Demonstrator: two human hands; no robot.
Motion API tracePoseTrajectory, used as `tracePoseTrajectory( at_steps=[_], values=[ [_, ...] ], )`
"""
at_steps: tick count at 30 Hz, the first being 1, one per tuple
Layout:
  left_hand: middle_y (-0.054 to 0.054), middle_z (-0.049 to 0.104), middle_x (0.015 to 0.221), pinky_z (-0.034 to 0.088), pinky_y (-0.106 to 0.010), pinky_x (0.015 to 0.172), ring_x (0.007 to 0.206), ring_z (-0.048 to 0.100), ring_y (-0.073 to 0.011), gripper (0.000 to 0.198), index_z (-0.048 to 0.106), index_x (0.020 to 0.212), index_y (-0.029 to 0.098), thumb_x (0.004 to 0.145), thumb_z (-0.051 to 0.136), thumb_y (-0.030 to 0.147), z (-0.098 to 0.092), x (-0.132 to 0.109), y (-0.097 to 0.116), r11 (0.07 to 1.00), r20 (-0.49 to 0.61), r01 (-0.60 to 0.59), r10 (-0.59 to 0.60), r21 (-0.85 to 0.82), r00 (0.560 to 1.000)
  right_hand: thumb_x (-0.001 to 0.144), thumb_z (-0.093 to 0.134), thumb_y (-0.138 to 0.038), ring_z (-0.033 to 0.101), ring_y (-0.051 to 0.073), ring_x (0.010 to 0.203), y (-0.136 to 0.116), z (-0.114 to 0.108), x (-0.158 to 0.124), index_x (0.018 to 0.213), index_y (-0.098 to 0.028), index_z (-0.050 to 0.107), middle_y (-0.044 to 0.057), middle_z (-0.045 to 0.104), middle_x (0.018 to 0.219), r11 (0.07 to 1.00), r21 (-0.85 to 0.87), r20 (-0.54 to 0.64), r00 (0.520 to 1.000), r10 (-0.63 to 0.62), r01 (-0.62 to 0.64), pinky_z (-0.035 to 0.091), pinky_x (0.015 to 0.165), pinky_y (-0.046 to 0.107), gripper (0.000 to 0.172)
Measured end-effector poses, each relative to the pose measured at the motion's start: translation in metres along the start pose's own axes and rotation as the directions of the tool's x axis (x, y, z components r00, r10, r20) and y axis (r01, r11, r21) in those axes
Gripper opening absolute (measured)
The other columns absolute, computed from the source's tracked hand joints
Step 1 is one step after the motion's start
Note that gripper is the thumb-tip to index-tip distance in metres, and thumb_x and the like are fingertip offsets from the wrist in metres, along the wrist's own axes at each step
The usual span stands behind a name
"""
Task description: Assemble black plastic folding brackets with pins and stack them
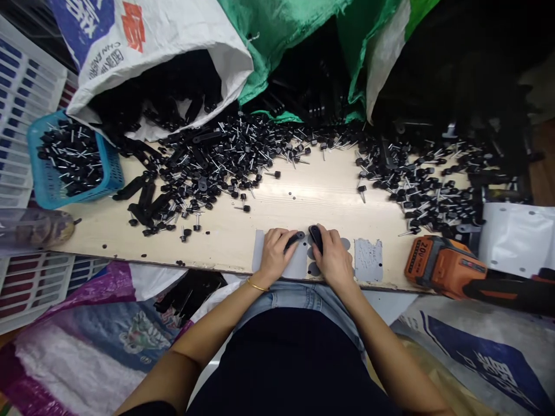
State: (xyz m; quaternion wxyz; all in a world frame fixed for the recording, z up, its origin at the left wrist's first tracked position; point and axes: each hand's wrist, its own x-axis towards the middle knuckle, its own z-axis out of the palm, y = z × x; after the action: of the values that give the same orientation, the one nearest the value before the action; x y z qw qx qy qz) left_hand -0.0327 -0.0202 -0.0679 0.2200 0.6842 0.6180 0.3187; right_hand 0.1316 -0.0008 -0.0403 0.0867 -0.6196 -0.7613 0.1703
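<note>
My left hand (274,255) is closed on a small black plastic piece (295,238) with a rounded end and what looks like a hole in it. Close beside it, my right hand (335,257) grips another dark plastic piece (315,236) between thumb and fingers. The two pieces are a little apart. Both hands rest over a grey patch (258,245) at the front edge of the wooden board (321,179). Beyond them lies a wide heap of black-headed screws (234,147) with metal shanks, mixed with longer black plastic pieces (147,199).
A blue basket (115,173) full of screws stands at the left. An orange power tool (446,266) lies at the right by a white bag (515,237). More screws (425,190) spread on the right. A white sack (173,34) and green sack (277,29) open at the back.
</note>
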Motion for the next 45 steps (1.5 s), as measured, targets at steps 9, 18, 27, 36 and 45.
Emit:
tracePoseTrajectory(
  at_steps=[9, 18, 27, 36, 45],
  values=[
    [-0.005, 0.054, 0.081, 0.044, -0.036, 0.076, 0.08, 0.05, -0.019, 0.026, 0.063, 0.112, 0.02, 0.092, 0.048, 0.03, 0.02, 0.009, 0.005, 0.998, -0.051, -0.004, 0.007, 0.07, 0.999, 0.084, 0.047, -0.021, 0.058, 0.025, 0.09, 0.003, 0.007, 0.007, 0.127, -0.019, 0.048, 0.01, 0.056, 0.101, 0.977, 0.211, 0.009, 0.999, -0.033, 0.03, 0.05, 0.069, 0.035, 0.043],
    [-0.004, 0.051, 0.08, 0.047, -0.033, 0.074, 0.078, 0.05, -0.0183, 0.029, 0.057, 0.114, 0.016, 0.096, 0.04, 0.03, 0.012, 0.017, -0.004, 0.977, 0.107, -0.175, 0.163, 0.122, 0.981, 0.083, 0.048, -0.023, 0.057, 0.024, 0.091, 0.008, 0.007, 0.009, 0.127, -0.018, 0.049, 0.01, 0.055, 0.099, 0.959, 0.274, 0.01, 0.997, -0.072, 0.067, 0.049, 0.08, 0.036, 0.044],
    [-0.006, 0.052, 0.078, 0.046, -0.031, 0.068, 0.076, 0.05, -0.0187, 0.029, 0.055, 0.112, 0.011, 0.096, 0.038, 0.028, 0.016, 0.016, 0.0, 0.943, 0.062, -0.235, 0.227, 0.235, 0.972, 0.082, 0.049, -0.021, 0.056, 0.022, 0.084, 0.01, 0.008, 0.01, 0.125, -0.018, 0.051, 0.008, 0.054, 0.094, 0.954, 0.289, -0.019, 0.997, -0.081, 0.083, 0.049, 0.075, 0.034, 0.043],
    [-0.005, 0.052, 0.076, 0.047, -0.029, 0.065, 0.074, 0.049, -0.0177, 0.026, 0.055, 0.111, 0.007, 0.095, 0.042, 0.023, 0.01, 0.021, -0.002, 0.919, 0.033, -0.289, 0.291, 0.268, 0.956, 0.082, 0.05, -0.02, 0.056, 0.022, 0.082, 0.01, 0.012, 0.008, 0.125, -0.016, 0.051, 0.008, 0.052, 0.092, 0.937, 0.328, -0.069, 0.992, -0.103, 0.12, 0.05, 0.072, 0.034, 0.044],
    [-0.005, 0.05, 0.078, 0.048, -0.031, 0.069, 0.076, 0.05, -0.0172, 0.028, 0.054, 0.112, 0.009, 0.096, 0.036, 0.025, 0.018, 0.046, -0.003, 0.954, 0.095, -0.289, 0.281, 0.087, 0.955, 0.082, 0.047, -0.016, 0.055, 0.021, 0.084, 0.009, 0.014, 0.006, 0.133, -0.018, 0.043, 0.008, 0.05, 0.093, 0.946, 0.31, -0.088, 0.993, -0.073, 0.097, 0.051, 0.074, 0.034, 0.052]
  ],
)
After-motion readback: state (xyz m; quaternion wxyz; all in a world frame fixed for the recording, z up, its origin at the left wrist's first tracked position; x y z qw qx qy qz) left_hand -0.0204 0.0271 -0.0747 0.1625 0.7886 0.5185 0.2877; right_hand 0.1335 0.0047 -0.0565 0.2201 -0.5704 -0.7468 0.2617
